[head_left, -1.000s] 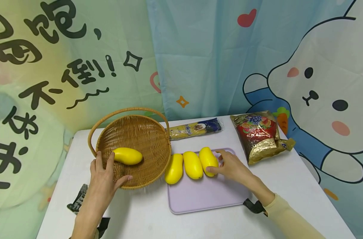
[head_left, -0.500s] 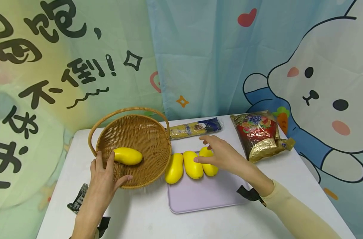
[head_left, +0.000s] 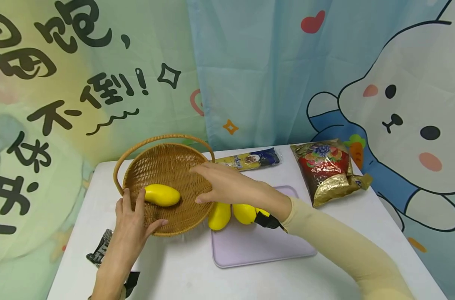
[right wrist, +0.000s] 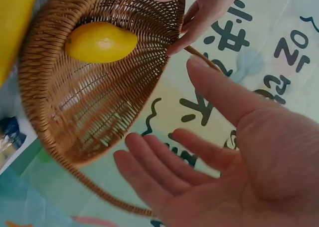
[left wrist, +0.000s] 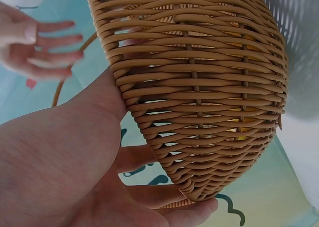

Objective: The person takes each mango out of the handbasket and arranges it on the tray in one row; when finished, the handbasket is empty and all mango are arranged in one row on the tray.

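left hand [head_left: 131,218] and right hand [head_left: 225,183]: spread, at wicker basket [head_left: 165,162]

left is laid over its left edge; right is held before its opening, nothing gripped. one yellow fruit [head_left: 162,195] is contained in basket; other yellow fruits [head_left: 219,218], partly covered, are set toward tray [head_left: 257,250]'s far edge.

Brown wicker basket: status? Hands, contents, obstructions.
Left hand touches brown wicker basket; right hand empty. One oblong yellow fruit inside. Head view: right arm partly blocks rectangular lilac tray.

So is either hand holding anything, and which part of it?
The left hand holds the basket by its rim, on the near left side. The right hand holds nothing; its fingers are open.
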Tool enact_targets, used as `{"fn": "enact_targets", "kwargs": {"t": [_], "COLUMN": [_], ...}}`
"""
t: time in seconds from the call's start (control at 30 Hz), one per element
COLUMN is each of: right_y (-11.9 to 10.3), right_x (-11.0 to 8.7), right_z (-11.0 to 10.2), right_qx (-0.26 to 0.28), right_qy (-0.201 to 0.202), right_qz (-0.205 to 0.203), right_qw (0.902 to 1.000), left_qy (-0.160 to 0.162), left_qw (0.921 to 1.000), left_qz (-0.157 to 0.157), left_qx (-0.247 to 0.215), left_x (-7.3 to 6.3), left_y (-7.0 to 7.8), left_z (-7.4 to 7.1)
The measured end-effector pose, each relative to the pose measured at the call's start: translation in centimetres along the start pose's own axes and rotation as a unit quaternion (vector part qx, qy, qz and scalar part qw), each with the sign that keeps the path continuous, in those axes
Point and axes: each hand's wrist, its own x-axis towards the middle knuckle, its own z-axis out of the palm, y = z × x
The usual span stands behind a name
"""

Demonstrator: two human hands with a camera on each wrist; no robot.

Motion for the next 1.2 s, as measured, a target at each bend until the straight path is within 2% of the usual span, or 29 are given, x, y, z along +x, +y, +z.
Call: {"fn": "enact_targets", "kwargs": {"t": [0.13, 0.23, 0.4, 0.57, 0.8, 1.2], "right_y": [-0.9, -1.2, -1.1, -0.7, -0.6, -0.3], "right_x": [2.9, 5.1, 8.4, 10.8, 12.5, 14.0], "right_z": [0.1, 0.3, 1.1, 2.7, 5.1, 6.5], "right_qx": [-0.009, -0.032, -0.075, -0.077, -0.066, -0.054], "right_qy": [-0.043, -0.067, -0.093, -0.118, -0.152, -0.166], "right_qz": [-0.043, -0.061, -0.054, -0.038, -0.025, 0.005], "right_qw": [0.9981, 0.9954, 0.9913, 0.9893, 0.986, 0.9847], "left_qy": [0.005, 0.009, 0.01, 0.01, 0.013, 0.017], "left_qw": [1.0, 0.9999, 0.9999, 0.9998, 0.9998, 0.9997], "left_qz": [0.006, 0.009, 0.009, 0.01, 0.01, 0.01], "left_qx": [0.004, 0.007, 0.009, 0.012, 0.01, 0.013], "left_x": [-0.1, -0.1, 0.0, -0.1, -0.1, -0.2], "left_y": [0.0, 0.0, 0.0, 0.0, 0.0, -0.1], "left_z": [0.1, 0.1, 0.1, 0.1, 0.1, 0.2]}}
